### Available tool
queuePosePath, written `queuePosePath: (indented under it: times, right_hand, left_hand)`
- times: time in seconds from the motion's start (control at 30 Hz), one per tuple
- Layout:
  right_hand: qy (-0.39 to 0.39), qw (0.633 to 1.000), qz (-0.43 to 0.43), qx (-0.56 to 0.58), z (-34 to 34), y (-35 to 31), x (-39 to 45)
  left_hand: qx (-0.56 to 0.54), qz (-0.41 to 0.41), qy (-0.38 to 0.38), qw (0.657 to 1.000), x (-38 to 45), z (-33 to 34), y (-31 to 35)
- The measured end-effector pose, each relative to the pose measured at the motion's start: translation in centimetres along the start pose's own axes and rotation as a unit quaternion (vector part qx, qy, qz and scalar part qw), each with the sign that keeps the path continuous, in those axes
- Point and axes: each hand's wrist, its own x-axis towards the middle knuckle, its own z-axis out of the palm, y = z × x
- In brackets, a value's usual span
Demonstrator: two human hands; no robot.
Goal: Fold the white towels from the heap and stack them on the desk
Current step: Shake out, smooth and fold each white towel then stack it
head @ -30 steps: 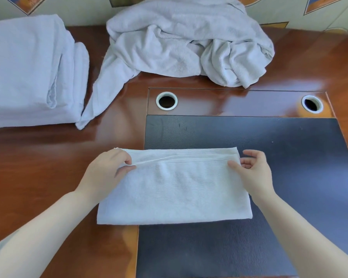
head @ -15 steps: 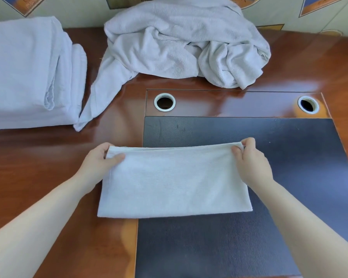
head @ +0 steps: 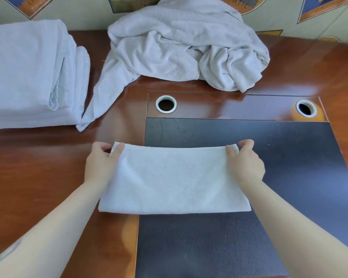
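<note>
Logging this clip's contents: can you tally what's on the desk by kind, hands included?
Hands: 2, left and right
Towel being folded: 1
Stack of folded towels: 1, towel count unclear
Heap of unfolded towels: 1, towel count unclear
Black mat: 1
Cable holes: 2
Total: 8

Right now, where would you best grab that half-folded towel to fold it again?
Probably at its two far corners, coming from the sides, as the left hand and right hand do. The half-folded towel lies flat and wide, so pinching both ends of the far edge should keep it straight.
</note>
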Motion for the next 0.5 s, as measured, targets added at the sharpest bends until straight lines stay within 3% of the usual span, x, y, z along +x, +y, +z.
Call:
queuePosePath:
  times: [0.1,0.23,0.3,0.33,0.4,0.47,0.5]
  right_hand:
    - [0.041,0.999,-0.015,0.009,-0.3,1.7,-1.8]
    - [0.018,0.998,0.004,0.063,1.0,3.6,-4.4]
    - [0.052,0.996,0.001,0.076,0.9,3.7,-4.4]
    - [0.091,0.994,-0.026,0.055,0.9,3.5,-4.5]
    - [0.154,0.980,-0.116,0.039,1.5,1.4,-5.9]
    - [0.127,0.958,-0.256,0.034,3.6,-1.8,-8.9]
    - [0.084,0.944,-0.320,0.006,5.0,-3.2,-10.6]
  left_hand:
    - [-0.028,-0.003,0.011,1.000,-1.5,-0.7,-1.5]
    - [-0.030,0.037,0.043,0.998,-3.4,0.5,-1.5]
    - [-0.028,0.034,0.072,0.996,-3.5,0.4,-0.7]
    - [-0.004,0.058,0.100,0.993,-3.9,0.4,-0.5]
    - [0.075,0.198,0.132,0.968,-5.9,1.5,0.3]
    - [0.151,0.329,0.048,0.931,-9.3,4.6,0.7]
    - [0.199,0.343,-0.014,0.918,-10.7,6.3,0.5]
